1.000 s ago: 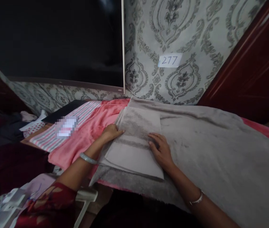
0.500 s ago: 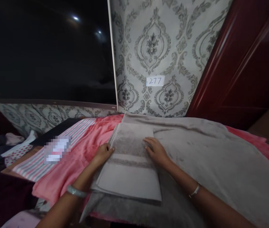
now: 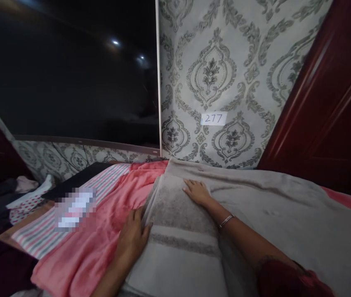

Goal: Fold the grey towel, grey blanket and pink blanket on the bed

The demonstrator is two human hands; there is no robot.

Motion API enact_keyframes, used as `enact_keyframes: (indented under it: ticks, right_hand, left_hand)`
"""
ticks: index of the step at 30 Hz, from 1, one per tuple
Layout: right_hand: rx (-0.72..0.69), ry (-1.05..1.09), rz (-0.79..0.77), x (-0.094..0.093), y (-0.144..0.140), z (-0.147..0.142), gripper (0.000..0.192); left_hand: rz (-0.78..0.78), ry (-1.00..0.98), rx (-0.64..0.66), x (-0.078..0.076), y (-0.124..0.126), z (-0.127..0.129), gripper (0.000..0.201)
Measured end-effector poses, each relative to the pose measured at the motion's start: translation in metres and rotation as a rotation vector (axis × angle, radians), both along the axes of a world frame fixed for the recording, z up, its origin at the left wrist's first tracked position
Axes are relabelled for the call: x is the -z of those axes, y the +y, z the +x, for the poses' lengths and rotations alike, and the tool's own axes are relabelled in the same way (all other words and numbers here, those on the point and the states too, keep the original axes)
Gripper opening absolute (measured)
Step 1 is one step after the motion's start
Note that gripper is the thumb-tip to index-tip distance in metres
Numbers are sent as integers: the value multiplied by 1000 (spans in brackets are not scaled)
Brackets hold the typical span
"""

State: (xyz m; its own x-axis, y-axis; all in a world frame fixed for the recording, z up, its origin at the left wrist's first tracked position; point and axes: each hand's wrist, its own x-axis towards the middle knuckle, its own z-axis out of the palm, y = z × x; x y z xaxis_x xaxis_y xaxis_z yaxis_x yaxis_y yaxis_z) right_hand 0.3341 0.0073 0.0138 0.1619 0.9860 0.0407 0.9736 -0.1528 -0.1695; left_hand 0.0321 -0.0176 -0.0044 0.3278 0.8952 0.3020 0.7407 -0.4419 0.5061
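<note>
A folded grey towel (image 3: 178, 231) with a darker woven stripe lies on a larger spread grey towel (image 3: 286, 214). My left hand (image 3: 133, 235) rests flat at the folded towel's left edge, fingers against its side. My right hand (image 3: 197, 192) lies palm down on the far right corner of the folded towel, fingers spread, a thin bracelet on the wrist. Neither hand grips anything.
A pink cloth (image 3: 101, 235) lies under and left of the towels, with a pink and grey striped cloth (image 3: 54, 222) beyond it. A dark screen (image 3: 70, 74) and patterned wallpaper with a tag reading 277 (image 3: 214, 118) stand behind. A dark red wooden panel (image 3: 333, 107) is at right.
My right hand has slid away from me to the folded towel's far corner. My left hand has stayed at the left edge. The camera has moved closer to the towels.
</note>
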Motion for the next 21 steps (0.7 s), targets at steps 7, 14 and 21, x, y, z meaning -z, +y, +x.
enact_keyframes:
  ticks: [7, 14, 21]
  right_hand:
    - [-26, 26, -83, -19, 37, 11, 47]
    - [-107, 121, -137, -29, 59, 15, 38]
    - [-124, 297, -153, -38, 58, 18, 37]
  left_hand:
    - [-227, -171, 22, 15, -12, -37, 84]
    - [-387, -299, -44, -3, -28, -44, 95]
    - [-437, -238, -41, 4, -26, -43, 73]
